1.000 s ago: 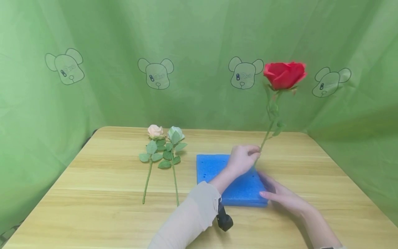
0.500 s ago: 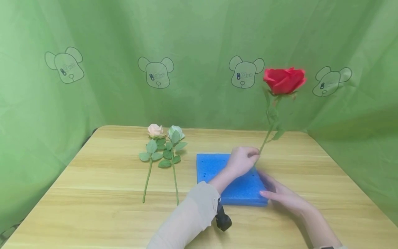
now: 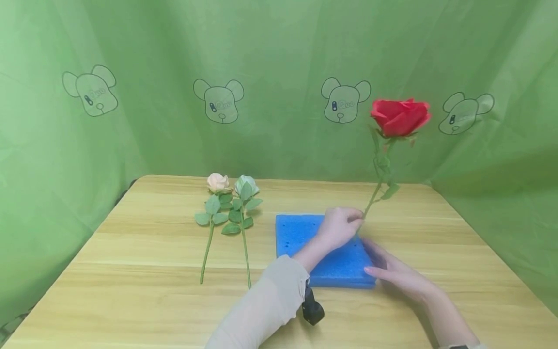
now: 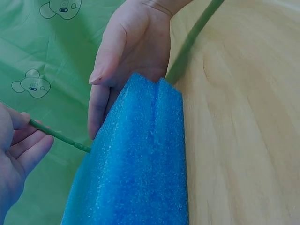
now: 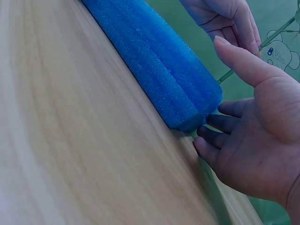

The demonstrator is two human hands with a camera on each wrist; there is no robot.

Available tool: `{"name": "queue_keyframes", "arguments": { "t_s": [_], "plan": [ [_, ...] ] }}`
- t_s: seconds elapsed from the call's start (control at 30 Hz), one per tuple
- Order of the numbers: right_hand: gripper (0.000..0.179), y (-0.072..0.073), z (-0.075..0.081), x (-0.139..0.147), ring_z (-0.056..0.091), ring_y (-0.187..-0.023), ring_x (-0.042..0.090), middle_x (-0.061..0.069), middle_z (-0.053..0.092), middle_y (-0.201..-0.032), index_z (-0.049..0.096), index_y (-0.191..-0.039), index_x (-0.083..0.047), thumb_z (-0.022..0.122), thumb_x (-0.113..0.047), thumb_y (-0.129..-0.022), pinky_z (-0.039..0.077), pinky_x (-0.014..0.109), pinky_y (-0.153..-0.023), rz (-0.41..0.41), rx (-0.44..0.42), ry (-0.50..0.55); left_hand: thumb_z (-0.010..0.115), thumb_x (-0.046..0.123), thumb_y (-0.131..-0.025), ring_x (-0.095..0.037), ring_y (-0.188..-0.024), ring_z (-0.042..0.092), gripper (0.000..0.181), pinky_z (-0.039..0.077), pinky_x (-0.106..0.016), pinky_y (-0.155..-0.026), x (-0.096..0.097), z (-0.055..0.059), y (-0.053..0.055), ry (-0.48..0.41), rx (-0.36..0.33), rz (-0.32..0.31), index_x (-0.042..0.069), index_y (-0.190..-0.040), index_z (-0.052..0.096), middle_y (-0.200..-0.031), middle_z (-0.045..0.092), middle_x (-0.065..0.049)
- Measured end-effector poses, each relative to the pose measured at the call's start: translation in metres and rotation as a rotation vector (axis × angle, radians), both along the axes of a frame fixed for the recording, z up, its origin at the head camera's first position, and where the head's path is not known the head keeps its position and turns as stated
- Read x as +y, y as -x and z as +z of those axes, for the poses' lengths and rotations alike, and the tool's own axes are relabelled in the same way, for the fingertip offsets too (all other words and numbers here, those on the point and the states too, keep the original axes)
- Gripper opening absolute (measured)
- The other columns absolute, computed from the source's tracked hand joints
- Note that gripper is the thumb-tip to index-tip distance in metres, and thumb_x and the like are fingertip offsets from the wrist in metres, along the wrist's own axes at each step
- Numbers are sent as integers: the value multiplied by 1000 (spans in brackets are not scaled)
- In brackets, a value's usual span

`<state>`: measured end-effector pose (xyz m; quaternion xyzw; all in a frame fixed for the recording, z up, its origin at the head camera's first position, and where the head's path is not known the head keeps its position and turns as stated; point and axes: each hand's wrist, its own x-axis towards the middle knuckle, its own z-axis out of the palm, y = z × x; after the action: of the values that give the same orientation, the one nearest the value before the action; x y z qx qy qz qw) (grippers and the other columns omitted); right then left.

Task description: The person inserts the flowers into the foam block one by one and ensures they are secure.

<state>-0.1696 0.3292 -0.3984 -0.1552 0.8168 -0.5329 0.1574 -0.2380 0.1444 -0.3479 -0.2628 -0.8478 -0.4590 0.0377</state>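
My left hand (image 3: pixel 341 227) pinches the green stem of a red rose (image 3: pixel 401 118) between thumb and fingers, low down. The stem leans right, and its lower end meets the top of a blue foam block (image 3: pixel 342 271). In the left wrist view the stem (image 4: pixel 61 137) runs straight to the foam's face; how deep it sits is hidden. My right hand (image 3: pixel 403 277) lies at the block's right edge. Seen from the right wrist, its fingertips (image 5: pixel 213 123) touch the foam's end, with the thumb held apart and the fingers loosely extended.
A pale pink rose (image 3: pixel 218 182) and a pale blue-green rose (image 3: pixel 246 186) lie side by side on the wooden table (image 3: pixel 131 271), left of the block. Small holes (image 3: pixel 286 245) dot the foam's top. A green curtain (image 3: pixel 279 43) hangs behind.
The red rose has come down slightly toward the foam, with my left hand still pinching its stem. My right hand stays at the block's edge. The two lying roses have not moved.
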Motion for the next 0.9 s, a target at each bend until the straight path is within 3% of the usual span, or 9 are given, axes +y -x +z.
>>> {"name": "queue_keyframes", "arguments": {
  "t_s": [0.2, 0.9],
  "plan": [
    [76, 0, 0, 1, -5, -136, 42, 22, -4, -152, -1, -146, 0, 52, -15, -94, 0, 63, -103, -15, -18, 8, 60, 18, -91, 2, -69, 55, 20, 47, -11, -71, 0, 1, 0, 14, -6, 7, 15, -108, 70, -99, 69, 5],
    [74, -1, 1, -1, -5, -135, 46, 25, -3, -151, 1, -146, 2, 52, -15, -94, -1, 65, -102, -12, 1, 7, 62, 20, -89, 0, -80, 60, 19, 47, -12, -73, 1, 1, -3, -22, -42, 34, 14, -105, 70, -101, 69, 5]
  ]
}}
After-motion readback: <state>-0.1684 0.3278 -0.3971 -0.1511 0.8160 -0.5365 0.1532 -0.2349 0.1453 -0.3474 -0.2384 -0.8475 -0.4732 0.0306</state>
